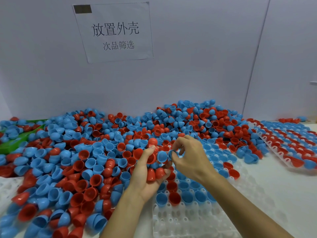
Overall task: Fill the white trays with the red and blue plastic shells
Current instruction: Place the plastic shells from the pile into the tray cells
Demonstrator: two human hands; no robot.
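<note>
A big heap of red and blue plastic shells (96, 152) covers the table's left and middle. My left hand (147, 176) is palm up and cups a handful of red and blue shells (154, 162). My right hand (190, 157) pinches a blue shell (172, 154) between thumb and forefinger, just right of that handful. Under both hands lies a white tray (188, 220) with blue and red shells seated in its upper pockets and bare pockets in the near rows.
A second white tray (291, 145), filled with red and blue shells, lies at the right. A green bin (10, 143) shows at the far left under the heap. Another white tray (8, 186) peeks out at the left edge. A paper sign (115, 31) hangs on the wall.
</note>
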